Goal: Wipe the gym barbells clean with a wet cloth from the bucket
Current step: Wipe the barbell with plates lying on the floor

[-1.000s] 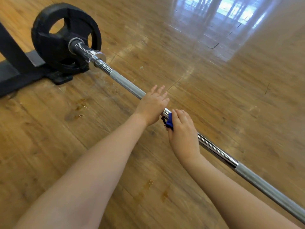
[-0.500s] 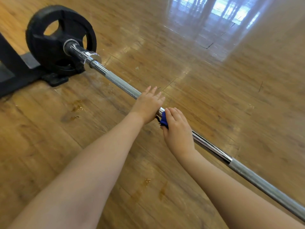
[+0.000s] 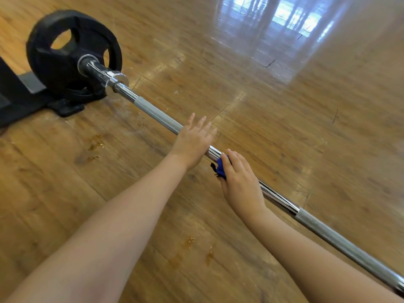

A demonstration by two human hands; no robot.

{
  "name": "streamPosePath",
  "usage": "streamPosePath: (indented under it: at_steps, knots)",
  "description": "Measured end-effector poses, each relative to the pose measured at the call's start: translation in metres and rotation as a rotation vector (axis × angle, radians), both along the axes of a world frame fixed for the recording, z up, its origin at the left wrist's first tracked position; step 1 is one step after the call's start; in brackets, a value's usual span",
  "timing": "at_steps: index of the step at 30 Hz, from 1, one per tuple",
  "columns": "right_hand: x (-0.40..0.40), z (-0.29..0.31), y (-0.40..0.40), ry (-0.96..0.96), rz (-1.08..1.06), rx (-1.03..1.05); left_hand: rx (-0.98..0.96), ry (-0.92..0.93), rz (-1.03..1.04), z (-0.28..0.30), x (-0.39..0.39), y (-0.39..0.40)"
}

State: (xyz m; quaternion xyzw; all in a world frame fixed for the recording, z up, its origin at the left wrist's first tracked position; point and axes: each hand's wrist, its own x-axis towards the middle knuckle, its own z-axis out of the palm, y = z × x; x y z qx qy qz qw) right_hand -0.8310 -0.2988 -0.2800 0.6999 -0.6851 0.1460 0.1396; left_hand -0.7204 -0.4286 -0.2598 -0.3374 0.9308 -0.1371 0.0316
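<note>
Cloth in right grip — on bar

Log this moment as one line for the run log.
phase: wiping bar | right hand: holds blue cloth on barbell | left hand: fingers straight, over bar | plate: on far end

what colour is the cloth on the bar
Blue, with dark frayed threads at its edge; the cloth shows in the head view, under the right hand.

Beside the black weight plate, a chrome barbell bar with grey knurling; blue cloth; brown wood-grain floor.
</note>
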Motion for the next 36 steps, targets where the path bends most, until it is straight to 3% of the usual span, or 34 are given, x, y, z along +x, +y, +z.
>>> streamPosePath:
  at_steps: [2,7,13,18,21,24,29,36]
  knots:
    - [0.007,0.003,-0.012,-0.027,0.02,0.018,-0.105,0.048,-0.074,-0.008,-0.001,0.005]
    - [-0.015,0.003,0.011,-0.006,0.046,0.057,-0.092,0.129,-0.143,-0.009,-0.006,0.007]
    - [-0.014,0.008,0.011,-0.102,-0.026,0.038,0.056,0.069,-0.11,-0.003,-0.015,0.001]
    - [0.0,0.011,-0.012,-0.065,0.009,0.061,0.165,0.034,-0.108,0.002,-0.018,-0.005]
    - [-0.013,0.009,0.003,-0.106,0.012,0.088,0.118,0.074,-0.124,0.0,-0.009,-0.004]
    - [-0.016,0.01,0.016,-0.157,-0.043,0.078,0.082,0.124,0.014,-0.005,0.016,-0.017]
    - [0.02,0.004,-0.024,-0.164,-0.067,0.045,-0.075,0.204,0.062,-0.009,0.029,-0.03]
    - [0.011,0.006,-0.023,-0.144,-0.017,0.081,0.08,0.028,-0.004,0.0,0.018,-0.042]
